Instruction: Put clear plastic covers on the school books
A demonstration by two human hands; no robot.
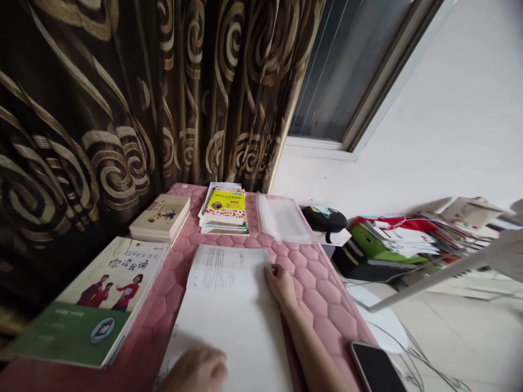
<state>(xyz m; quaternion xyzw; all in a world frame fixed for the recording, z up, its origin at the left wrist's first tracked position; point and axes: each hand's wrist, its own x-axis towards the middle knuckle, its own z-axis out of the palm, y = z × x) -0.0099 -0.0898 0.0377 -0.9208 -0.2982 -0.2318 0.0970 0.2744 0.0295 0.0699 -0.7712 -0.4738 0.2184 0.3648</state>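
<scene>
An open book (241, 316) lies on the pink quilted surface, its far page printed with text and its near page mostly blank. At its right edge, my right hand (281, 284) has its fingers curled closed on the page border. My left hand (195, 371) rests over the lower left of the near page, somewhat blurred. Its fingers are curled in, and whatever they might hold is hidden.
Left of the book are a stack topped by a green-and-white book (93, 302) and a beige stack (161, 215). Beyond lie a yellow-covered pile (226, 204) and a clear plastic folder (284, 218). A phone (376, 367) sits near the right edge, beside a lamp stand (429, 280).
</scene>
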